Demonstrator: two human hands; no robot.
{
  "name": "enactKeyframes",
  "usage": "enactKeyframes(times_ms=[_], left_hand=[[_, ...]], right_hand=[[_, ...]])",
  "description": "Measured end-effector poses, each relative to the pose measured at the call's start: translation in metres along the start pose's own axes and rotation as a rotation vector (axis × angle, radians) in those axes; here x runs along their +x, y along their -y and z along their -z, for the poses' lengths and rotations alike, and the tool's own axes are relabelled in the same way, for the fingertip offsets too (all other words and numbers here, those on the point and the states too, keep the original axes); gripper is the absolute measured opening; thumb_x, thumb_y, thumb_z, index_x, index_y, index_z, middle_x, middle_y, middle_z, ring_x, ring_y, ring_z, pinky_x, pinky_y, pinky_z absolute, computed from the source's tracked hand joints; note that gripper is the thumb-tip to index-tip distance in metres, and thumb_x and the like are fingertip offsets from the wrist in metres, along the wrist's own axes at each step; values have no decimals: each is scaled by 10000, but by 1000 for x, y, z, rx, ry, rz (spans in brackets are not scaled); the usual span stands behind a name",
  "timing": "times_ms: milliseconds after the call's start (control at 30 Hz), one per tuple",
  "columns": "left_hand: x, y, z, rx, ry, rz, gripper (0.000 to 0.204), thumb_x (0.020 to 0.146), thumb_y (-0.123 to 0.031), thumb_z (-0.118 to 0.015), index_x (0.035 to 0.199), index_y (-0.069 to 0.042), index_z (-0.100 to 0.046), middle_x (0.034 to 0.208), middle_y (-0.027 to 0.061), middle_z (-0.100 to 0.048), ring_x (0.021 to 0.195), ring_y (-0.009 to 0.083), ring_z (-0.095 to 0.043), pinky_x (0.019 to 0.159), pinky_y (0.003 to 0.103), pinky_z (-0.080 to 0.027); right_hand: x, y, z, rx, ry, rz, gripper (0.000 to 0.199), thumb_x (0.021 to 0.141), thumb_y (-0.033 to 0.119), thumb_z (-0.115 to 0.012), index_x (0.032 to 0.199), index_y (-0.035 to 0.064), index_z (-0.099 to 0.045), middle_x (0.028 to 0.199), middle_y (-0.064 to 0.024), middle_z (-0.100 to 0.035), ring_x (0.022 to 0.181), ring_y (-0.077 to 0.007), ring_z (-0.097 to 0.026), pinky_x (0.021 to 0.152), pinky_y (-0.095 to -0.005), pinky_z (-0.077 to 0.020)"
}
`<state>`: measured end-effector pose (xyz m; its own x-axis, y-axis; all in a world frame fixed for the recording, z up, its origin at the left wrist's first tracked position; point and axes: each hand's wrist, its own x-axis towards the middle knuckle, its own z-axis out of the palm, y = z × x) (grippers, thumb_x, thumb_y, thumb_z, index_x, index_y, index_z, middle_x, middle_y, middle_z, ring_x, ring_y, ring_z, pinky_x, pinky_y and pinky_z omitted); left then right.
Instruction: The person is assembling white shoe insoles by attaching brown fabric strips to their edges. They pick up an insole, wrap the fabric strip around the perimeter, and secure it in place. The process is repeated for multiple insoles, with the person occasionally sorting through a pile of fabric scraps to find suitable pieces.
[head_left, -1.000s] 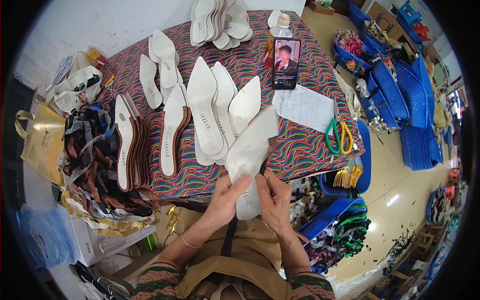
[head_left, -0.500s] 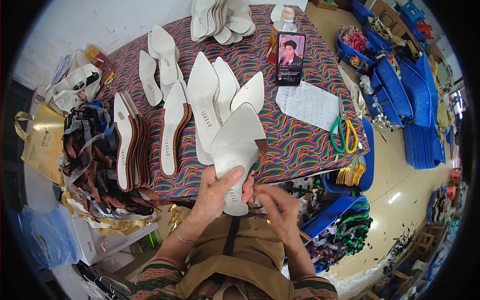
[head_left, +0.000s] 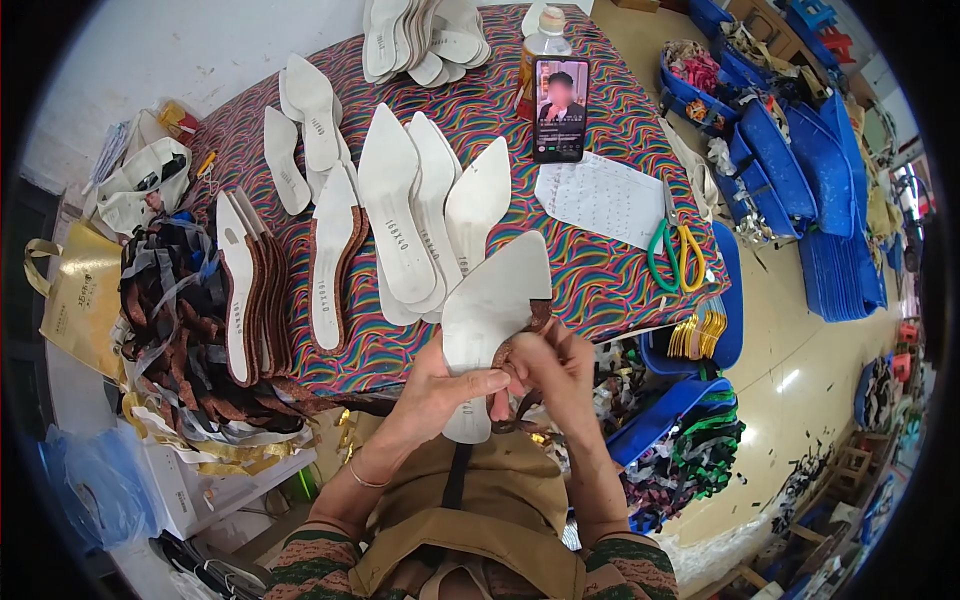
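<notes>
My left hand grips a white shoe insole just above my lap, its thumb flat across the sole and fingers behind it. The pointed end leans up toward the table. A brown glittery strip runs along the insole's right edge. My right hand is closed at that edge, fingers pinching the strip, whose loose tail hangs below. On the table beyond lie plain white insoles. Farther left are insoles edged in brown and a stack of brown-edged ones.
A phone leans on a bottle at the back. Near it are a written paper sheet and green-and-yellow-handled scissors. Strip scraps heap at the table's left. Blue bins stand on the floor to the right.
My right hand has moved up and in against the insole's edge, now pinching the brown strip. The insole has tilted slightly rightward. The view has shifted a little.
</notes>
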<state>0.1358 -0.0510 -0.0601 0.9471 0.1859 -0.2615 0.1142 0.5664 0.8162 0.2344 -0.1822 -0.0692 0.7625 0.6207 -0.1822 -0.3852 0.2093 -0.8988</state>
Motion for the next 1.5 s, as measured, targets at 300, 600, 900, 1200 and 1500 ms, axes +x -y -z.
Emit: enactKeyframes(times_ms=[300,600,900,1200,1500], left_hand=[[-6,5,4,51,-12,22,341,885,-19,-624,1188,55,-489,880,196,-664,631,188,-630,572,303,-522],[-9,9,2,26,-22,64,222,891,-23,-634,1082,50,-550,880,185,-673,648,187,-637,581,307,-530],[0,3,4,46,-19,32,166,885,-13,-634,1035,60,-629,840,160,-691,653,170,-649,594,291,-534],[7,-9,6,20,-140,-99,239,873,-39,-656,1090,56,-620,802,148,-696,693,201,-684,620,303,-551],[13,-23,16,-428,-234,-232,273,932,-84,-601,1190,3,-578,758,122,-628,600,206,-590,591,364,-489]], right_hand=[[6,-16,11,-465,3,339,138,874,13,-613,991,-44,-660,739,-62,-622,635,-102,-556,584,-268,-448],[13,-17,17,-462,65,286,125,803,-3,-644,918,-19,-689,709,-37,-591,619,-115,-542,555,-268,-426],[21,-9,12,-509,112,248,211,825,-3,-681,1031,-15,-635,743,-25,-560,636,-102,-533,566,-262,-431],[0,-11,19,-331,260,61,389,852,25,-694,1217,1,-564,932,-20,-657,697,-69,-589,590,-249,-479],[-39,-23,29,-962,323,457,287,829,-1,-672,1112,-21,-629,719,-106,-629,605,-245,-641,545,-319,-486]])
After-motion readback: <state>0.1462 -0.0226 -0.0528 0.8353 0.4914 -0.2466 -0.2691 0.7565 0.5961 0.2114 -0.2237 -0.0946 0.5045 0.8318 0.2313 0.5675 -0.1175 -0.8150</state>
